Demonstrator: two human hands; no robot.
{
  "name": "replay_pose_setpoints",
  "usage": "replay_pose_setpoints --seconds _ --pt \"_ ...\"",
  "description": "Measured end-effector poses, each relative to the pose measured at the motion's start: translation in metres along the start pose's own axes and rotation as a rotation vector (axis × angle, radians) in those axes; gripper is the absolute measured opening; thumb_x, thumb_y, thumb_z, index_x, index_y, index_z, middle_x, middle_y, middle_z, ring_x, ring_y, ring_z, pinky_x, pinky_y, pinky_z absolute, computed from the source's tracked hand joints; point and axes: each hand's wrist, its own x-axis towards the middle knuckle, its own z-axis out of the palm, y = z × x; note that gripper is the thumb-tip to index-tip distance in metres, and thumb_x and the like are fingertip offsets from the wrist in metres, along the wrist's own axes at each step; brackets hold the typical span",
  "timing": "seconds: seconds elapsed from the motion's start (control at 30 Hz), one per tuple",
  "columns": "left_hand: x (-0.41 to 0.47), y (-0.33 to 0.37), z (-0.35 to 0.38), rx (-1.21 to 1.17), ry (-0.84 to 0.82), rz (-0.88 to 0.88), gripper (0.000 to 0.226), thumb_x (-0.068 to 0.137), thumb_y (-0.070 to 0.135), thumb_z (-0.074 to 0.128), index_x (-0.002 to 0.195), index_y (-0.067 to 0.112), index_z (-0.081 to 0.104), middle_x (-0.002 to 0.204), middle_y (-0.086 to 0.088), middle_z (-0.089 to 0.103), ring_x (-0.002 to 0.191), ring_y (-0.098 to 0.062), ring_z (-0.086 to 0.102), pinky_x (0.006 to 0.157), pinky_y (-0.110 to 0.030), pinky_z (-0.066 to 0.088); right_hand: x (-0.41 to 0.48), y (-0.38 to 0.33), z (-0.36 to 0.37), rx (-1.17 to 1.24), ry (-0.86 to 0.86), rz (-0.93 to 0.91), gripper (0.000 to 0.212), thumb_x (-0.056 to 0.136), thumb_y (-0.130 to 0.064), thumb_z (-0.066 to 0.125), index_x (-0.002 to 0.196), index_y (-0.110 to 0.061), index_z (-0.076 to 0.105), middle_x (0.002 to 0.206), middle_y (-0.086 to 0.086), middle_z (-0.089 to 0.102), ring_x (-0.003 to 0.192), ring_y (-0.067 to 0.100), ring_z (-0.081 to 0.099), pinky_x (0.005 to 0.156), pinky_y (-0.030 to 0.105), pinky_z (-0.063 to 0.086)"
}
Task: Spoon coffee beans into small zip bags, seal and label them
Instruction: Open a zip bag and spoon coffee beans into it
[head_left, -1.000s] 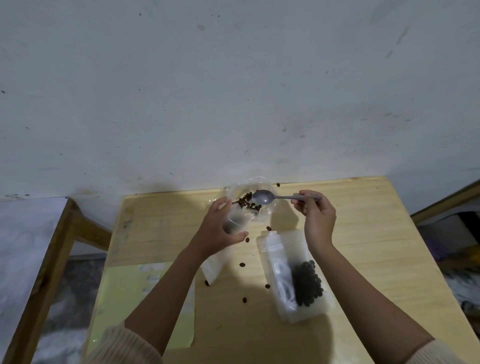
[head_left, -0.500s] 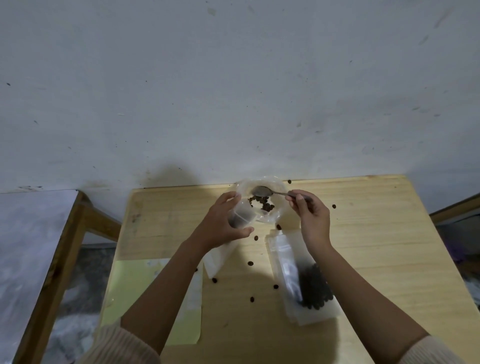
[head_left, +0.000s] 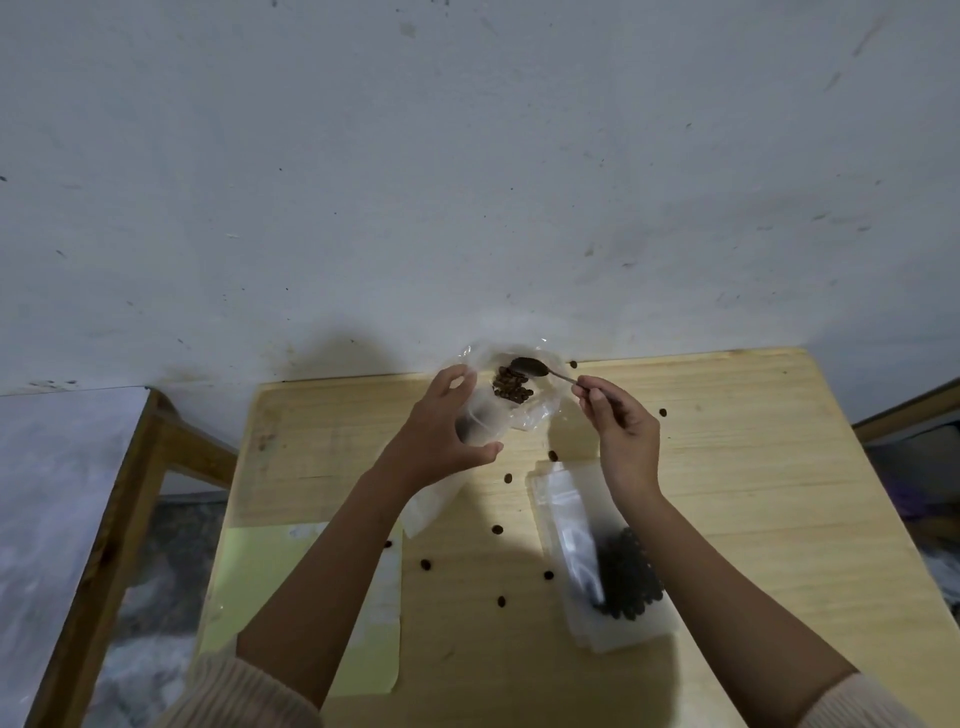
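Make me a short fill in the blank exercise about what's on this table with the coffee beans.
1. The left hand grips a small zip bag beside an open plastic bag of ____.
2. The right hand holds a ____ over that plastic bag.
3. A filled bag lies flat on the table, close to the ____ forearm.
Missing words: beans; spoon; right.

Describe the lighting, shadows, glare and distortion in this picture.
Head view: dim, cool light; a broad soft shadow covers the near middle of the table, and another smudges the wall beyond the left hand. Head view: a white glare streak runs down the filled zip bag. Head view: the wide lens slightly bows the table's far edge; fine detail is soft.
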Motion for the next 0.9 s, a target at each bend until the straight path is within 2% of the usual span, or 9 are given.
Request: replay_pose_setpoints --seconds 0.17,0.3,0.37,0.47,0.53,0.6,0.7,0.8,0.9 --pt "0.002 0.007 0.0 0.008 -0.065 0.017 0.088 0.07 0.032 0.079 0.142 0.01 0.034 0.148 0.004 0.025 0.128 -0.014 0.036 0.099 -0.029 0.038 -0.005 0.007 0.006 -0.025 0.084 0.045 0.025 0.093 -0.008 0.054 0.115 -0.004 0.064 0.107 0.01 0.07 0.105 0.013 0.065 0.096 0.023 0.049" --pt "0.002 0.006 0.005 0.009 -0.06 0.044 0.087 0.071 0.029 0.08 0.142 0.008 0.034 0.149 0.003 0.025 0.122 0.003 0.029 0.092 -0.009 0.028 -0.003 0.013 0.006 0.053 0.24 0.178 0.016 0.092 -0.005 0.054 0.097 -0.01 0.068 0.095 0.012 0.07 0.095 0.02 0.067 0.093 0.028 0.05" --pt "0.001 0.005 0.009 0.004 -0.055 0.049 0.086 0.071 0.029 0.08 0.141 0.008 0.035 0.148 0.003 0.025 0.119 0.008 0.025 0.087 0.003 0.022 -0.003 0.012 0.007 0.153 0.339 0.286 0.015 0.091 -0.001 0.054 0.088 -0.009 0.066 0.091 0.014 0.067 0.084 0.02 0.067 0.087 0.024 0.054" --pt "-0.001 0.002 0.014 -0.014 -0.044 0.05 0.082 0.069 0.029 0.08 0.138 0.009 0.039 0.146 0.002 0.028 0.118 0.01 0.025 0.084 0.01 0.018 -0.004 0.011 0.012 0.222 0.387 0.411 0.014 0.09 0.004 0.052 0.089 -0.002 0.064 0.093 0.02 0.065 0.078 0.019 0.066 0.072 0.016 0.057" --pt "-0.003 0.001 0.015 -0.027 -0.027 0.043 0.08 0.069 0.03 0.081 0.136 0.011 0.042 0.145 0.003 0.029 0.12 0.008 0.026 0.087 0.007 0.02 -0.002 0.012 0.016 0.256 0.414 0.496 0.016 0.089 0.007 0.049 0.096 0.003 0.063 0.095 0.023 0.065 0.077 0.021 0.066 0.069 0.016 0.057" --pt "-0.006 0.002 0.014 -0.034 -0.022 0.032 0.08 0.069 0.03 0.081 0.137 0.012 0.042 0.145 0.004 0.029 0.121 0.007 0.027 0.094 -0.006 0.024 0.0 0.011 0.018 0.295 0.445 0.576 0.019 0.089 0.007 0.047 0.1 0.006 0.062 0.091 0.021 0.066 0.072 0.02 0.066 0.068 0.017 0.056" --pt "-0.01 0.002 0.012 -0.046 -0.041 0.015 0.079 0.07 0.03 0.08 0.138 0.014 0.042 0.144 0.007 0.029 0.12 0.003 0.029 0.095 -0.018 0.027 0.006 0.009 0.02 0.278 0.436 0.618 0.014 0.087 0.008 0.051 0.095 0.005 0.062 0.093 0.019 0.065 0.072 0.019 0.063 0.077 0.026 0.053" --pt "-0.013 0.0 0.013 -0.046 -0.051 0.01 0.079 0.071 0.03 0.079 0.138 0.013 0.041 0.139 0.011 0.028 0.118 0.004 0.029 0.091 -0.012 0.027 0.007 0.002 0.018 0.301 0.454 0.624 0.016 0.087 0.007 0.05 0.098 0.004 0.063 0.082 0.016 0.064 0.072 0.02 0.063 0.081 0.029 0.053" --pt "-0.013 -0.001 0.017 -0.036 -0.035 0.012 0.084 0.07 0.029 0.08 0.14 0.01 0.038 0.144 0.005 0.028 0.124 -0.003 0.034 0.089 -0.002 0.026 0.009 -0.008 0.013 0.286 0.446 0.584 0.02 0.087 0.006 0.047 0.099 0.004 0.064 0.073 0.014 0.064 0.066 0.018 0.065 0.079 0.027 0.054"
